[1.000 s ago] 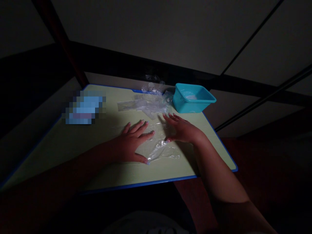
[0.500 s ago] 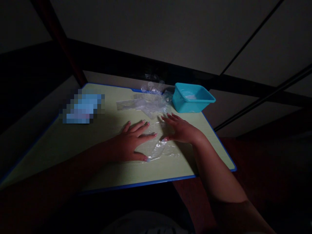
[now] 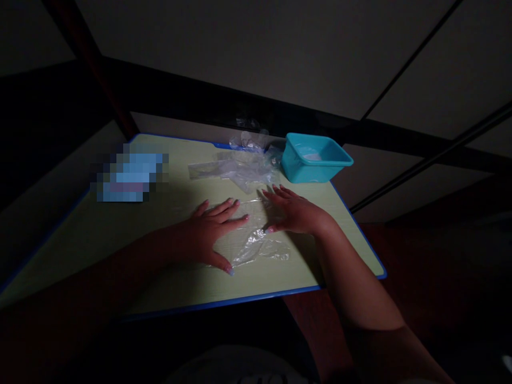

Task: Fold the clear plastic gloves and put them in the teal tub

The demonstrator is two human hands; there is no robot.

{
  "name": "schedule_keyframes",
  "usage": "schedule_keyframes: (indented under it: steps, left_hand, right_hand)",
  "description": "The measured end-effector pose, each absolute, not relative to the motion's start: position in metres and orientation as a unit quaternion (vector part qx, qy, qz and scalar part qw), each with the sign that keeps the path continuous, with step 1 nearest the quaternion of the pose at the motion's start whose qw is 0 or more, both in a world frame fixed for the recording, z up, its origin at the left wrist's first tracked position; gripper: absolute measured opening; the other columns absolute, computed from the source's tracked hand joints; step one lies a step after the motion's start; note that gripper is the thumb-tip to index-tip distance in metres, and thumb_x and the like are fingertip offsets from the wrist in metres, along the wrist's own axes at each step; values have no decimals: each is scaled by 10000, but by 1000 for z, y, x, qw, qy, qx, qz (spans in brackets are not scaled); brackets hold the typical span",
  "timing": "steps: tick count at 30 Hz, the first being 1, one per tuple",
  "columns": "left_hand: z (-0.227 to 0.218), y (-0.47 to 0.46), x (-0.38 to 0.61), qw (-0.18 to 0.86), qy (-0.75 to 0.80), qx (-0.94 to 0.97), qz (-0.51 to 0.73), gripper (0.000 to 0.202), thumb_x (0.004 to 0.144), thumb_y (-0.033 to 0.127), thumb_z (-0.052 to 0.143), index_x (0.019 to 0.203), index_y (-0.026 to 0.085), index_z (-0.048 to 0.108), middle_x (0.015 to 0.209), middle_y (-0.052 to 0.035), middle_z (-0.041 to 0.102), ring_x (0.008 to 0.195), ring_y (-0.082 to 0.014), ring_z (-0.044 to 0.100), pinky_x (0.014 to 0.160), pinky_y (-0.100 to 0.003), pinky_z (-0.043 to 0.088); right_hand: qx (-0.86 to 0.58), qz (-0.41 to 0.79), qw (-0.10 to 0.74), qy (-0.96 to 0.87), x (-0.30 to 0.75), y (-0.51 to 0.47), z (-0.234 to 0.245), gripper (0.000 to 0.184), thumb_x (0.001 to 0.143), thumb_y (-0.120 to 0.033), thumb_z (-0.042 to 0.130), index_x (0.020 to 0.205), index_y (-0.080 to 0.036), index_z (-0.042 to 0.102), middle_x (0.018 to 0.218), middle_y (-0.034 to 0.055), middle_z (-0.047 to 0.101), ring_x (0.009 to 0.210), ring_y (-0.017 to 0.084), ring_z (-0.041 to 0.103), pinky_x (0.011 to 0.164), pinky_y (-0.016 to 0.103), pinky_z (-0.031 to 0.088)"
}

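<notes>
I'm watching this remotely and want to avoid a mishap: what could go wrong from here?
The clear film between the left hand and right hand is wrinkled, so it might crease further or tear if dragged. The plastic pile lies just beyond both hands and could get snagged. The turquoise bin stands near the edge of the table; a bump might push it off.
</notes>
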State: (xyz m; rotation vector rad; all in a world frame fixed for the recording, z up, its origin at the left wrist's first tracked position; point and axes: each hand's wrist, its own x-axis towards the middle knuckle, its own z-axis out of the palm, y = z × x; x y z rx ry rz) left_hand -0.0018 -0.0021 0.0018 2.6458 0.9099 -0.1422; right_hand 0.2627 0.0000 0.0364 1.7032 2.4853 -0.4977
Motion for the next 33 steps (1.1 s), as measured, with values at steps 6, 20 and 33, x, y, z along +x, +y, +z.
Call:
schedule_keyframes:
  steps: [6,20,33]
  left_hand:
    - [0,0,-2,165,320,931,-53,1159,581,781,649,1511,323,131,1582,-142,-8,1442,-410,32,1084,-661,30]
    - [3,-1,2,156,330,931,25,933,727,720,583,1483,252,299,1577,-148,159,1439,-391,132,1088,-664,38]
    - [17,27,-2,480,446,613,443,717,889,715,205,801,144,630,716,-51,606,568,-135,551,539,-257,449]
  right_hand:
    - [522,-177,71,831,275,4,30,1199,567,-480,845,1525,-278,152,1594,127,63,1451,354,40,1140,538,187]
    - [455,-133,-145,869,258,2,47,121,869,-281,603,901,-183,668,974,75,667,1020,222,584,898,357,452]
    - [420,-188,-37,887,233,-15,34,811,822,-506,635,1498,-310,232,1590,97,128,1460,278,109,1114,618,126]
